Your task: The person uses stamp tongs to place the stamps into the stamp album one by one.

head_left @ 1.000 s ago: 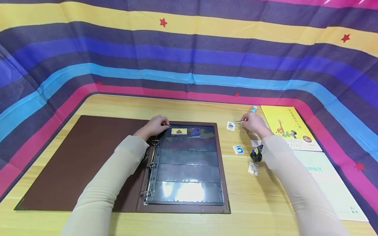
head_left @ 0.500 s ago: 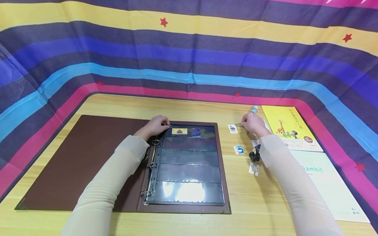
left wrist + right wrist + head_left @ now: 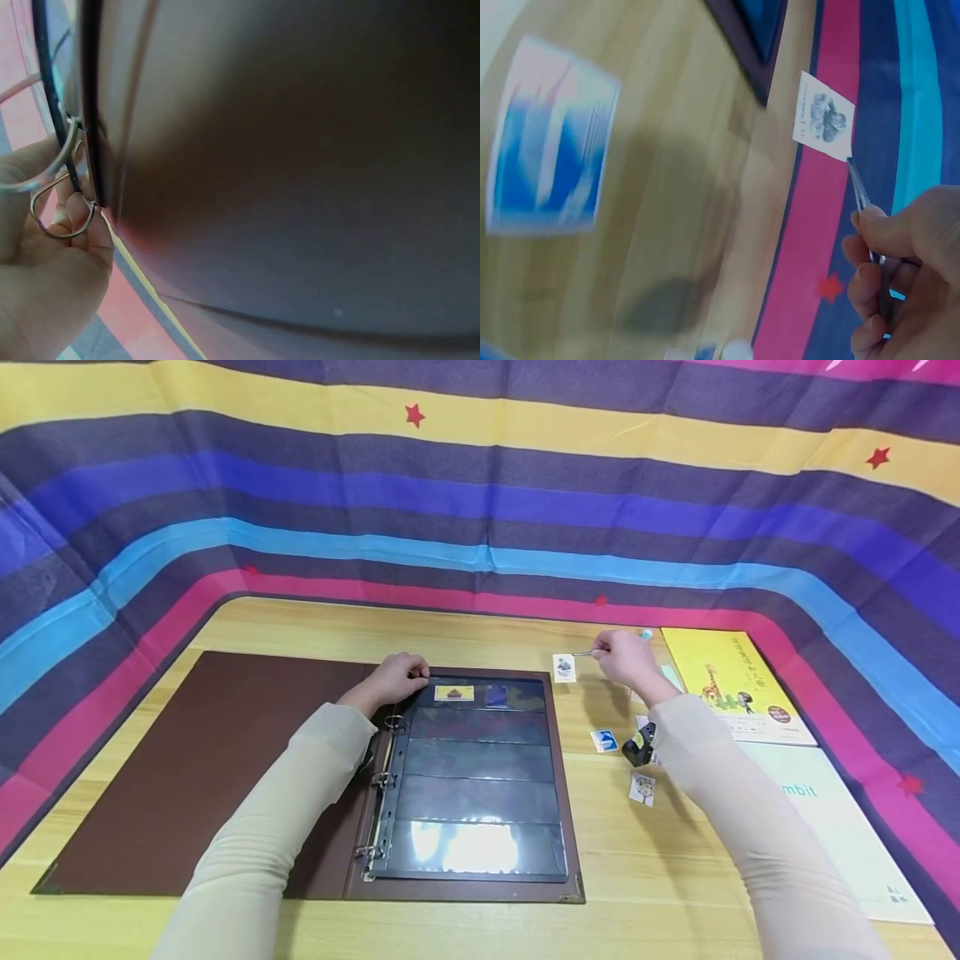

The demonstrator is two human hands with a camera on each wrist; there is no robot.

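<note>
My right hand (image 3: 628, 662) holds a pair of tweezers (image 3: 860, 192) between thumb and fingers. Their tips grip one corner of a white stamp (image 3: 823, 116) with a grey picture, held up just right of the album's top corner. At the upper left of the black stock page (image 3: 480, 760), my left hand (image 3: 396, 681) pinches the page's corner, its fingers beside a metal ring (image 3: 64, 225) in the left wrist view. The page lies in an opened brown ring album (image 3: 187, 777). In its top strip sit a yellow stamp (image 3: 454, 693) and a dark blue stamp (image 3: 497, 695).
Right of the album lie a blue-and-white stamp (image 3: 603, 741) and a stamp with a tree (image 3: 642, 789), with others partly hidden beneath the right wrist. A yellow book (image 3: 738, 685) and a pale green book (image 3: 832, 835) line the right side. Striped cloth (image 3: 480, 510) surrounds the table.
My right hand has lifted the grey-pictured stamp with the tweezers and carried it left and back, towards the album. The left hand has stayed at the page corner.
</note>
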